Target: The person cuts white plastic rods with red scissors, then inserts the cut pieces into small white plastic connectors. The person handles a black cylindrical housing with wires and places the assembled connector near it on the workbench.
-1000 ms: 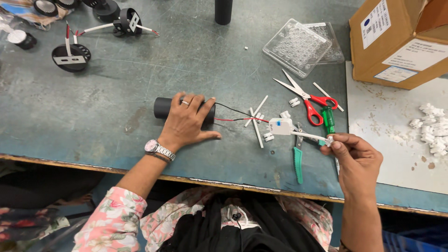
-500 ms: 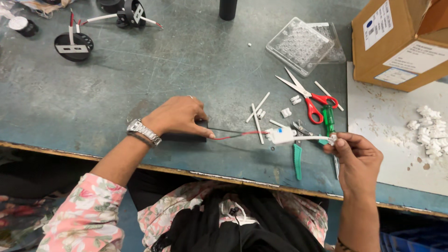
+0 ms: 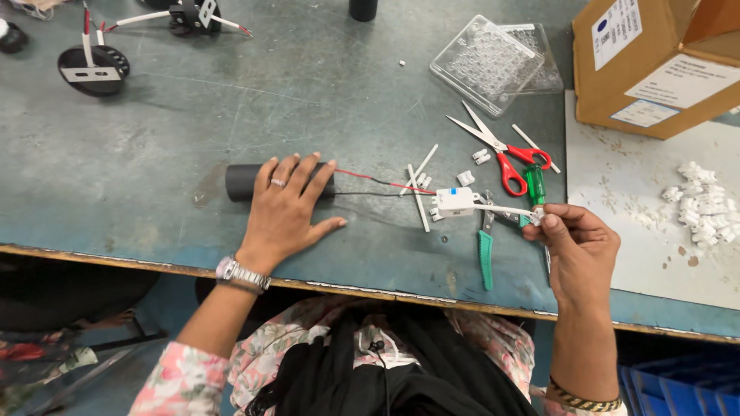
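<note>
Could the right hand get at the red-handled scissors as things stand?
Probably yes: the scissors lie open on the table just beyond the right hand, nothing covering them. But its fingers pinch a white wire, so it would need to let go first.

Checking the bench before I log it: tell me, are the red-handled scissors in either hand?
No: the red-handled scissors lie open on the table, clear of the left hand on the black cylinder and the right hand.
</note>
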Tool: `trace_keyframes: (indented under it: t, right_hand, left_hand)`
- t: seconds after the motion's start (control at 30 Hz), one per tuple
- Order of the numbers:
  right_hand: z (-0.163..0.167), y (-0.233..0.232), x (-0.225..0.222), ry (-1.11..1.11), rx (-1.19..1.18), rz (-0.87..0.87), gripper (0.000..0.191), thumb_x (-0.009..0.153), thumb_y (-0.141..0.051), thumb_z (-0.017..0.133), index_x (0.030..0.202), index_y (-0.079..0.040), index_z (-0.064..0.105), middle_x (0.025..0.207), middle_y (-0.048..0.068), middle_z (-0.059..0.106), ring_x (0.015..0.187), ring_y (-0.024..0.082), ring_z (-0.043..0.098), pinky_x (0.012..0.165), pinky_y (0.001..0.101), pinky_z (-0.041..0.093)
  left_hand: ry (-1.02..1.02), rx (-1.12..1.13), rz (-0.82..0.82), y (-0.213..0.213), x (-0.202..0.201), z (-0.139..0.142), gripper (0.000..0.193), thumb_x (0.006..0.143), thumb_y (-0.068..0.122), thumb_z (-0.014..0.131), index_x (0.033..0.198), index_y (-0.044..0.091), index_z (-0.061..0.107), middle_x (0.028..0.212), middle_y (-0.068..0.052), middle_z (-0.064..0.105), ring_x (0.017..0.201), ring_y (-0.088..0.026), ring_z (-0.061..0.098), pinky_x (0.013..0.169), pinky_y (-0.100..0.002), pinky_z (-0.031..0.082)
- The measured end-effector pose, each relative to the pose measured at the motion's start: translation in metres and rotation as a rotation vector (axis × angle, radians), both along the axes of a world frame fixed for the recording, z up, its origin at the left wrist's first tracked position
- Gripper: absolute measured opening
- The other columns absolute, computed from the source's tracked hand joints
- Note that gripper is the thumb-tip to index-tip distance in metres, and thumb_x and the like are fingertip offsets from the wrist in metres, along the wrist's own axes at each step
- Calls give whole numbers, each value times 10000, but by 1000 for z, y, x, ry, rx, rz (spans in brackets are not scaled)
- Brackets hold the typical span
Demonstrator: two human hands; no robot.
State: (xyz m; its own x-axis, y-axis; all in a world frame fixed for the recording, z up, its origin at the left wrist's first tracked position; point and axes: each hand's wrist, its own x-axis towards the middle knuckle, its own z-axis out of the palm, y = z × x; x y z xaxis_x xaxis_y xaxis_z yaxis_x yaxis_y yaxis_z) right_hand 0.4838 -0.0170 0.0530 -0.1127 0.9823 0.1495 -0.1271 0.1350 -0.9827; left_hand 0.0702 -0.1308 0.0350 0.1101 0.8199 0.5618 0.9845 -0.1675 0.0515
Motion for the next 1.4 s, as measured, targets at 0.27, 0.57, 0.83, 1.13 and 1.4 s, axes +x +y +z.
trace_keyframes:
  t: [0.27,0.57,0.83,1.13,1.4]
  right_hand:
    - [1,-5,-14,14,-15,24,136,1008,27,676,1124,97,678,1009,146,715,825,221,721,820,345,622]
    - [-7,-17,21,-28,-46,-13,144,1009,25,693,1134,96,678,1015,154,713,834,236,722,800,348,616]
    - [-27,-40,36,-31,-106,42,121,999,49,697,1113,86,686,1080,180,716,863,253,724,820,369,620]
    - [-35,-40,38,-17,-112,55,142,1011,29,701,1140,87,686,1086,186,711,877,257,727,826,371,619]
    - [-34,-43,41,-85,-226,25,136,1007,59,618,1125,78,683,1118,193,721,878,248,725,814,363,615]
  left_hand:
    - [109,-53,14,32,-21,4,741,807,645,735,1345,149,619,1075,-104,662,996,-289,628,919,-447,455]
    - [156,-147,-205,-10,-28,17,693,786,619,733,1310,179,616,1002,-53,658,942,-239,644,873,-413,474]
    - [177,-117,-185,-36,-16,10,684,809,624,722,1313,172,626,1044,-64,660,969,-241,640,882,-418,475]
    - [158,-169,-180,-32,-17,12,706,794,659,711,1297,169,637,1018,-55,672,942,-238,650,855,-412,484]
    - [1,-446,-256,-25,-23,27,726,758,686,695,1266,169,655,910,-62,679,872,-270,660,828,-407,493]
